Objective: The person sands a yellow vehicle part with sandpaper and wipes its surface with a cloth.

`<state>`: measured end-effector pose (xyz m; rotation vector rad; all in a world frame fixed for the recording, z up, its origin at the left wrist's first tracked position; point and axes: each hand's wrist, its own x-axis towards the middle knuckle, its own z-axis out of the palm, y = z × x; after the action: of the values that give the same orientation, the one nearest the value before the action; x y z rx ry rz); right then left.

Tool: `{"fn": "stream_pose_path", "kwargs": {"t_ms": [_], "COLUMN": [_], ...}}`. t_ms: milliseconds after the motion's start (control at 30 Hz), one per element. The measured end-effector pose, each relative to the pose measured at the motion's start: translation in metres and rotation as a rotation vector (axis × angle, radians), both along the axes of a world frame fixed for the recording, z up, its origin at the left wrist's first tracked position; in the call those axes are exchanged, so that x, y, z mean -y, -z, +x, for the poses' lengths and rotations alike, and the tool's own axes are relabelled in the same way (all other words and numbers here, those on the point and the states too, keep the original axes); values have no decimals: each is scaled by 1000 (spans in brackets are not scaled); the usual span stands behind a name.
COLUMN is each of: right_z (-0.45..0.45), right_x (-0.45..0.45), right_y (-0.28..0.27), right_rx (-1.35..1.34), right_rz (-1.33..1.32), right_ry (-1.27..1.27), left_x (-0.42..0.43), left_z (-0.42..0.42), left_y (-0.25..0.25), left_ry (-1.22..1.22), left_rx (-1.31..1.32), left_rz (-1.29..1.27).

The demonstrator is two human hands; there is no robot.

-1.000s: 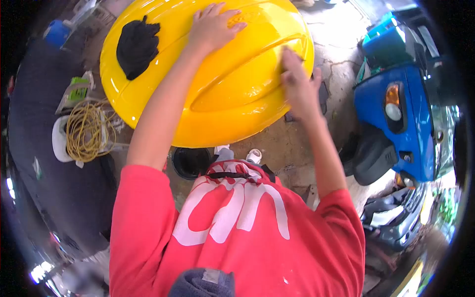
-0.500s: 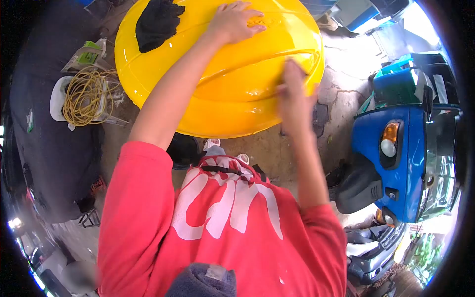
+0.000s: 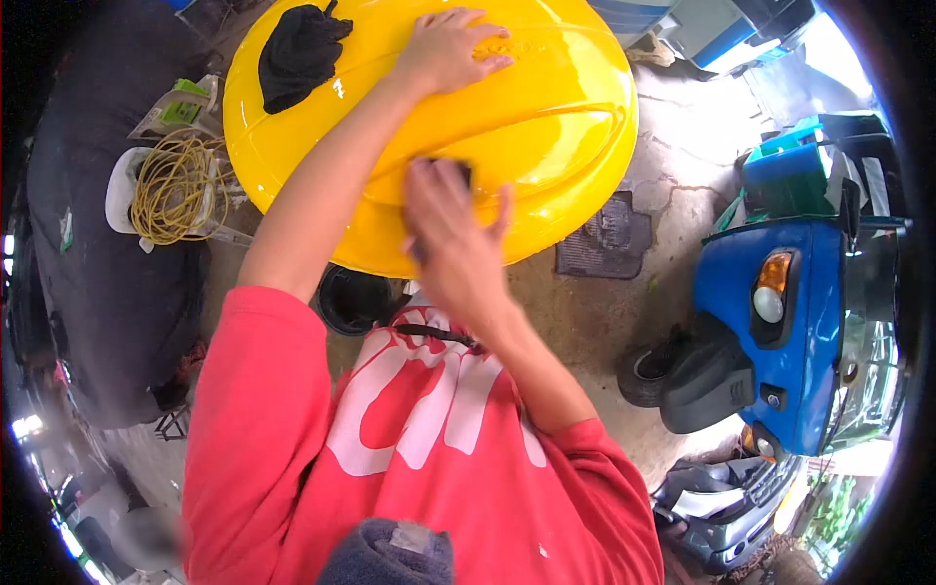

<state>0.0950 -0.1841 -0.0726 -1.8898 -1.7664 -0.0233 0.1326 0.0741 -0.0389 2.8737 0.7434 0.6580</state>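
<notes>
In the head view, rested the left hand (image 3: 450, 51) palm-down, with fingers spread and released, on the large, rounded, glossy yellow panel (image 3: 546, 88). Laid the right hand (image 3: 453, 229) over a small dark pad (image 3: 458, 174) on the panel's near part; could not tell, through the blur, any clenching of the fingers around it. Saw crumpled black cloth (image 3: 300, 57) lying on the panel's far-left part. Noticed coiled yellow cord (image 3: 175, 190) left of the panel, a black round bucket (image 3: 351, 300) at its near edge, a dark rubber mat (image 3: 619, 242) just off its near-right edge, and a blue-bodied vehicle (image 3: 809, 336) well to its right.
</notes>
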Motion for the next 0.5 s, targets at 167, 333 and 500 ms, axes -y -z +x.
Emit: {"fn": "stream_pose_path", "kwargs": {"t_ms": [167, 333, 500], "right_z": [110, 64, 24], "right_x": [0, -4, 11], "right_y": [17, 14, 5], "right_rx": [-35, 23, -27], "right_rz": [39, 90, 46], "right_ry": [324, 310, 230], "left_x": [-5, -5, -3], "left_z": [-2, 0, 1], "left_y": [8, 1, 0], "left_ry": [45, 24, 65], "left_rx": [44, 18, 16], "left_rz": [39, -32, 16]}}
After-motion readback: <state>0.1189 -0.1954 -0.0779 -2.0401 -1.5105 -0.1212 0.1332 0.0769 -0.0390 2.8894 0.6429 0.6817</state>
